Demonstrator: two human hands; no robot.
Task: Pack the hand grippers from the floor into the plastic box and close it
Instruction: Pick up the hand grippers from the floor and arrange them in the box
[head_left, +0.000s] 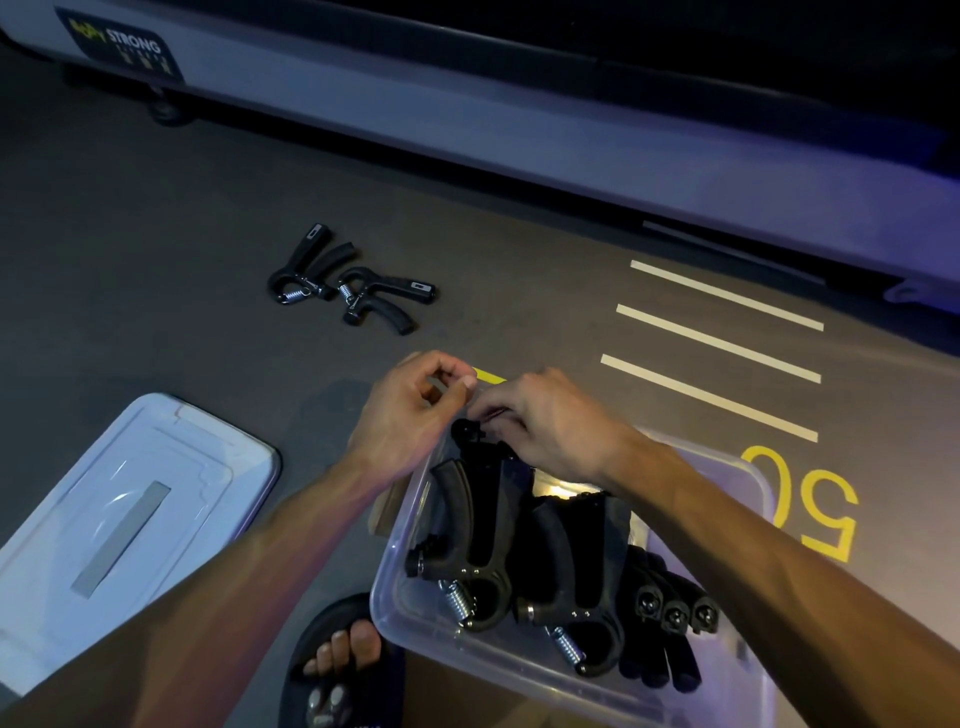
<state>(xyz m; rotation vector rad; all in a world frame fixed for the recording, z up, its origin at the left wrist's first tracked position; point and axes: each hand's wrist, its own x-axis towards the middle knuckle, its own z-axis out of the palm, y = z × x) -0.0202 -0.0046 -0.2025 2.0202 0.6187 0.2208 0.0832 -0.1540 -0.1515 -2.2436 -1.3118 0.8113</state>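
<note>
Nearest to me, a foot in a black sandal (332, 670) stands on the floor (156, 234), just beside the near left corner of the plastic box (415, 618). The box is clear, open at the top, and sits on the floor at my lower right. Inside it I count several black hand grippers (561, 571) packed side by side, springs toward me; further grips are bunched at the right end, and I cannot give an exact number.

To the left of the box, apart from it, the lid (119, 499) lies flat on the floor.

Both my forearms reach over the box. My right hand (550, 421) is at the far rim, fingers curled down onto the top end of one gripper standing in the box; it appears to pinch the small black knob there, though the contact is partly hidden. My left hand (415, 410) is beside it, thumb and forefinger pinched together over the far rim; whether they hold anything I cannot tell.

Beyond the hands, well apart from the box, two hand grippers (348, 286) lie touching on the floor.

To the right, white stripes (722, 343) and a yellow "50" (810, 499) mark the floor. Farthest off runs the base of a grey machine (467, 104) labelled "STRONG".
</note>
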